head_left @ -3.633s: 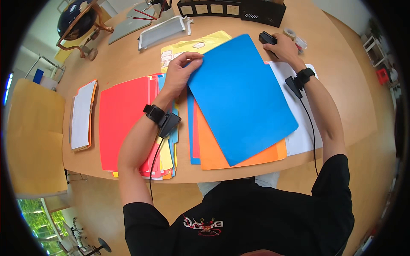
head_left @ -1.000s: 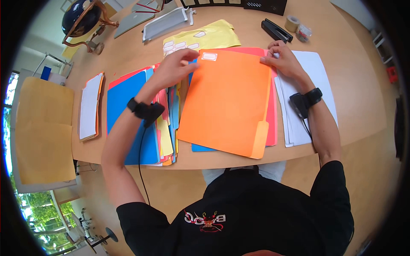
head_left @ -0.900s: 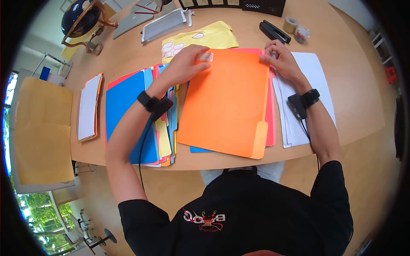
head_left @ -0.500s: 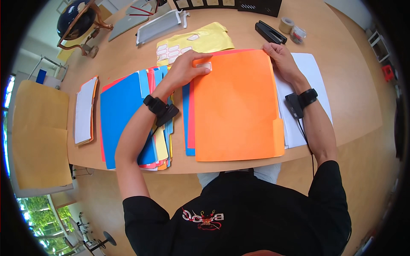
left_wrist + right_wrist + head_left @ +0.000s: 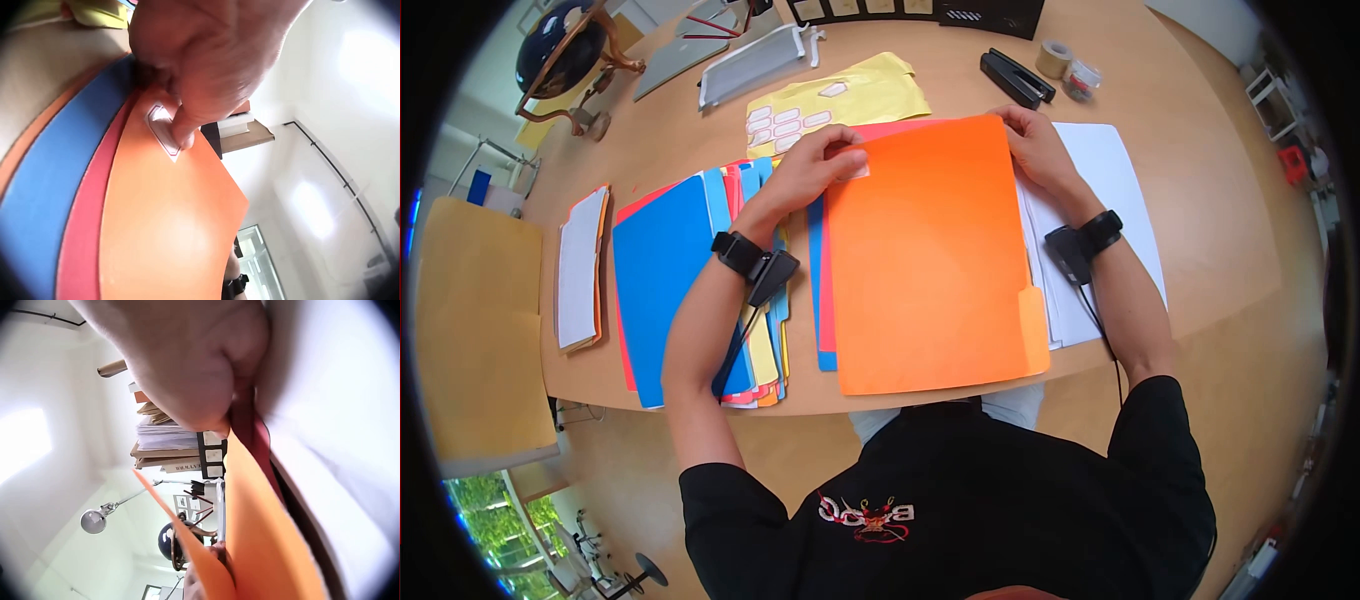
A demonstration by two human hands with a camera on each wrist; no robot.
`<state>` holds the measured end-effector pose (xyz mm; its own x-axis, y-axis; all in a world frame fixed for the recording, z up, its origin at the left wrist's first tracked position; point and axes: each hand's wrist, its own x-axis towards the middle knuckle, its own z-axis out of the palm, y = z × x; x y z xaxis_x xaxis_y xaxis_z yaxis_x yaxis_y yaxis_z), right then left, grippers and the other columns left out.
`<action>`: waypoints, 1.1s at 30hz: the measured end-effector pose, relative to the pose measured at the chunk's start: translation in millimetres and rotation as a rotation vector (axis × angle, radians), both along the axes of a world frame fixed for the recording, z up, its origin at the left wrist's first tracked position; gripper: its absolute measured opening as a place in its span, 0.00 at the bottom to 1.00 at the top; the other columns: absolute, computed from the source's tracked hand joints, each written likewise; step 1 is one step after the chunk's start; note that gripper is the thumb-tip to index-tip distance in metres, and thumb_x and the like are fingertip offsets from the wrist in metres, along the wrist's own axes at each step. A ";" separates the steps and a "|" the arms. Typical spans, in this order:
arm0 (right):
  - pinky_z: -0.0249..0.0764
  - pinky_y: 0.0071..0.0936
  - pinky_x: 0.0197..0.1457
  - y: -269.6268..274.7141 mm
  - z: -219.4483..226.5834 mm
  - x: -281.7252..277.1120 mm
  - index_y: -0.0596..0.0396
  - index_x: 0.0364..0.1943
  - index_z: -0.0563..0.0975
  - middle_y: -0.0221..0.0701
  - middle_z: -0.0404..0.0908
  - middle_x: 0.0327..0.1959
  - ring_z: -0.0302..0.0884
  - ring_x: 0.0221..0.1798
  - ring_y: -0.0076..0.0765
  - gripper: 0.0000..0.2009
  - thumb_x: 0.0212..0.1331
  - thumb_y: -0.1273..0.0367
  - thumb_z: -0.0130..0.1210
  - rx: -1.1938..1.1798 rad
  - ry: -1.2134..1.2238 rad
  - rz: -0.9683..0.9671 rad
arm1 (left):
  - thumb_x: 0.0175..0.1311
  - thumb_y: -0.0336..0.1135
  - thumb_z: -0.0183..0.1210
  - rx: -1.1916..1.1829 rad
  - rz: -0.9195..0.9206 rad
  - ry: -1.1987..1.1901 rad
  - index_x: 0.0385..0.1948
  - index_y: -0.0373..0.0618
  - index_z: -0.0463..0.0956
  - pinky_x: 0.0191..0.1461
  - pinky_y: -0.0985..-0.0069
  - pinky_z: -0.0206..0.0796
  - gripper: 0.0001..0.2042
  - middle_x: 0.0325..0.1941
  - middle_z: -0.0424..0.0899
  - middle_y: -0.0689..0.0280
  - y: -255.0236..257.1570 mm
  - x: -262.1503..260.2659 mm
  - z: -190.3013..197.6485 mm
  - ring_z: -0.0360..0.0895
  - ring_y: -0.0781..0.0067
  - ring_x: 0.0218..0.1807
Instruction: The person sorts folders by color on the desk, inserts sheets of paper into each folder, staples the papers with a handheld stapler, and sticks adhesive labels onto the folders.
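Observation:
An orange file folder point(image 5: 930, 270) lies in front of the person, over a pink-red folder point(image 5: 827, 300) and a blue folder point(image 5: 816, 240) that show at its left edge. My left hand point(image 5: 815, 170) pinches its top left corner, the thumb on a small white label point(image 5: 161, 128) with a red border. At the top right corner, my right hand point(image 5: 1038, 150) grips the orange folder, fingers mostly hidden. Seen from the right wrist, the folder's front cover point(image 5: 187, 540) stands lifted away from the back leaf point(image 5: 262, 519), with a gap between them.
Left of the work is a stack of folders topped by a blue one point(image 5: 665, 280). White paper point(image 5: 1105, 230) lies at the right. Behind are a yellow sheet point(image 5: 880, 95) bearing labels, a stapler point(image 5: 1017, 78), a tape roll point(image 5: 1054, 60) and a small clear container point(image 5: 1082, 80).
The blue folder held earlier now tops the left stack. The orange folder has turned from tilted to nearly straight; my left hand moved onto its labelled corner, my right onto the other.

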<state>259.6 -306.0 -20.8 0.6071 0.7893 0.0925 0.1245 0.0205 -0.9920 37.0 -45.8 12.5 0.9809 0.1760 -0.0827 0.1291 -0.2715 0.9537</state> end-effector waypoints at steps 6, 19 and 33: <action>0.78 0.26 0.45 -12.0 20.0 10.7 0.60 0.47 0.80 0.31 0.84 0.39 0.81 0.39 0.24 0.13 0.65 0.65 0.60 -0.139 -0.386 -0.405 | 0.74 0.35 0.47 -0.346 0.145 -0.195 0.42 0.43 0.74 0.43 0.85 0.59 0.08 0.32 0.73 0.74 11.5 7.8 -14.5 0.67 0.84 0.34; 0.77 0.40 0.50 -108.9 50.1 80.8 0.57 0.43 0.82 0.41 0.86 0.42 0.84 0.47 0.46 0.26 0.42 0.54 0.73 -1.162 -0.724 -0.629 | 0.69 0.42 0.56 -1.230 -0.227 -0.885 0.33 0.43 0.73 0.58 0.69 0.64 0.11 0.37 0.74 0.64 64.7 33.3 -109.7 0.70 0.64 0.45; 0.73 0.30 0.38 -141.4 84.8 69.0 0.62 0.35 0.84 0.37 0.84 0.27 0.80 0.30 0.32 0.13 0.53 0.64 0.67 -0.819 -0.607 -0.493 | 0.68 0.43 0.56 -1.060 -0.086 -0.753 0.33 0.43 0.74 0.58 0.68 0.65 0.12 0.36 0.74 0.64 68.8 21.6 -96.2 0.70 0.63 0.46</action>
<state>328.7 -447.4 64.1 0.8997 0.4344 0.0431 0.4043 -0.7920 -0.4575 58.6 23.1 -83.8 0.8519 0.2994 0.4297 -0.5079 0.6725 0.5383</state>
